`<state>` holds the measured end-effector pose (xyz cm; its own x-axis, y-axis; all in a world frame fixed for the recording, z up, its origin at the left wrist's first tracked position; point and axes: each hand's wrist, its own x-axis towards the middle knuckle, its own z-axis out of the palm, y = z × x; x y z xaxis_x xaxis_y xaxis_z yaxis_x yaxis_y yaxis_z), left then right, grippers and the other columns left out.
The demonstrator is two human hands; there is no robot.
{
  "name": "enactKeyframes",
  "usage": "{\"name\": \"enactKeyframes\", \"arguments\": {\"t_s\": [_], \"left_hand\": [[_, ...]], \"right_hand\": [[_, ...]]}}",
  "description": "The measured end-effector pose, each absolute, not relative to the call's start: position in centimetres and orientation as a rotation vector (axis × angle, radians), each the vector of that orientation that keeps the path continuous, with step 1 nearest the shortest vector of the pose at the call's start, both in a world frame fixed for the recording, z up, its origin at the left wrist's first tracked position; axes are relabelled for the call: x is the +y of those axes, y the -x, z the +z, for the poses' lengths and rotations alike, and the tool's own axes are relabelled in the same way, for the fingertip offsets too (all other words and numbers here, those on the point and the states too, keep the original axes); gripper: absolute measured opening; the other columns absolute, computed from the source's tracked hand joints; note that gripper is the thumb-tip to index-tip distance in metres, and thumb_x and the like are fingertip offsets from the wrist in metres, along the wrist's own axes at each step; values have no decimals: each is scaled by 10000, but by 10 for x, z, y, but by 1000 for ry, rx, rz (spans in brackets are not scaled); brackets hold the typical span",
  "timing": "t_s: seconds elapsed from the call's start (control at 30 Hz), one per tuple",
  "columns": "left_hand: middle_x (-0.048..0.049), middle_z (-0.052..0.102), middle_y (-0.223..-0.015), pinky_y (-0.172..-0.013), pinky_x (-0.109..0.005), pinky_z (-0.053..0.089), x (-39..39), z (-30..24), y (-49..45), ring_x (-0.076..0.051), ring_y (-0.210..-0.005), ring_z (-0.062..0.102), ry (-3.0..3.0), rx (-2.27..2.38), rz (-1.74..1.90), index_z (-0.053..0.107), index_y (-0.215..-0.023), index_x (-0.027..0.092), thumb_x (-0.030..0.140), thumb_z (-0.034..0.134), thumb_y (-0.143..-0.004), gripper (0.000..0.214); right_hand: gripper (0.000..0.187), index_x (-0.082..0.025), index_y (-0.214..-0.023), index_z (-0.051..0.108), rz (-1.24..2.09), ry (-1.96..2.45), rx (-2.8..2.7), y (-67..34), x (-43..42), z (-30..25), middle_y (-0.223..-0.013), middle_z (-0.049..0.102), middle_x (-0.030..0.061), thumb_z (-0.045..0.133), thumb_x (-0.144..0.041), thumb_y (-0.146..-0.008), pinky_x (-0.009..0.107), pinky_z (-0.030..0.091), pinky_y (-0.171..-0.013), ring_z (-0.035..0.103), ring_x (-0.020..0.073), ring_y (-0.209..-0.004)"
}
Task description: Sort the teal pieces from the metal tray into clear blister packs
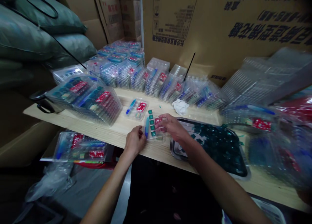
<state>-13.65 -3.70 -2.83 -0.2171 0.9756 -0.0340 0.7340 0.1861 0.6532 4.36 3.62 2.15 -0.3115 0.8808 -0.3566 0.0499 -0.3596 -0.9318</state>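
Observation:
A clear plastic tray [160, 138] lies at the table's front edge. In it are a column of dark green square pieces [152, 122], a blue pen-like stick [147, 128] and a red piece with white marks [158, 120]. My left hand [135, 140] has its fingers curled and pinches the tray's left edge. Over the tray's right side is my right hand [172, 127], fingers bent together above the red piece; whatever sits between its fingertips is hidden. To the right, a metal tray [174, 149] holds a heap of loose dark green pieces [214, 146].
Another filled plastic tray [137, 109] lies just behind. Stacks of filled trays [97, 100] stand at left and along the back, with more at right [260, 123]. A crumpled white tissue [180, 106] lies behind the metal tray. Large cardboard boxes [207, 51] rise behind the table.

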Motion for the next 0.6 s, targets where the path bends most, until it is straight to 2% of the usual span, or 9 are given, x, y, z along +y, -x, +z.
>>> {"name": "enactKeyframes", "arguments": {"t_s": [0.1, 0.17, 0.27, 0.33, 0.4, 0.5, 0.6], "left_hand": [[-89, 725, -955, -686, -282, 520, -38, -26, 137, -165, -688, 670, -1552, 2033, 690, 614, -1222, 118, 130, 512, -836, 400], [-94, 725, -946, -704, -286, 526, -40, -26, 137, -169, -710, 676, -1516, 2042, 721, 623, -1213, 120, 148, 454, -891, 364], [-108, 713, -992, -746, -307, 537, -44, -27, 131, -192, -788, 686, -1568, 2031, 832, 584, -1271, 123, 298, 465, -947, 387], [-115, 692, -1052, -780, -324, 537, -47, -27, 126, -207, -845, 684, -1678, 2033, 869, 558, -1304, 139, 370, 503, -939, 436], [-119, 673, -1079, -803, -336, 531, -48, -28, 121, -216, -879, 679, -1757, 2060, 849, 558, -1302, 147, 369, 499, -941, 428], [-131, 663, -1079, -823, -355, 526, -46, -29, 116, -235, -910, 673, -1759, 2102, 769, 555, -1297, 126, 353, 468, -957, 418], [-154, 646, -1106, -862, -383, 515, -43, -29, 113, -267, -973, 657, -1741, 2148, 661, 527, -1321, 101, 292, 486, -938, 429]], "right_hand": [[473, -167, -1161, 495, 1744, 1437, -1083, -34, 30, 4, -679, 668, -13, 575, -126, -697, 177, 360, -459, 606, 122, -549], [596, -153, -1321, 400, 1653, 1508, -1152, -33, 27, -1, -738, 680, 10, 558, -147, -746, 198, 399, -480, 625, 141, -584], [667, -111, -1445, 298, 1261, 1650, -1597, -33, 21, -2, -984, 691, 117, 523, -167, -820, 297, 515, -681, 675, 213, -832], [653, -53, -1446, 325, 865, 1701, -1937, -35, 18, 0, -1195, 613, 212, 524, -170, -834, 363, 498, -874, 618, 282, -1072], [595, -22, -1390, 411, 603, 1725, -2156, -36, 16, 2, -1278, 543, 250, 530, -155, -823, 382, 459, -953, 548, 321, -1173], [480, -48, -1274, 531, 565, 1751, -2368, -37, 15, 1, -1200, 572, 221, 516, -88, -796, 364, 462, -926, 561, 304, -1117], [510, -55, -1308, 505, 597, 1702, -2450, -38, 17, -2, -1186, 579, 208, 497, -61, -798, 360, 461, -911, 575, 280, -1072]]}}
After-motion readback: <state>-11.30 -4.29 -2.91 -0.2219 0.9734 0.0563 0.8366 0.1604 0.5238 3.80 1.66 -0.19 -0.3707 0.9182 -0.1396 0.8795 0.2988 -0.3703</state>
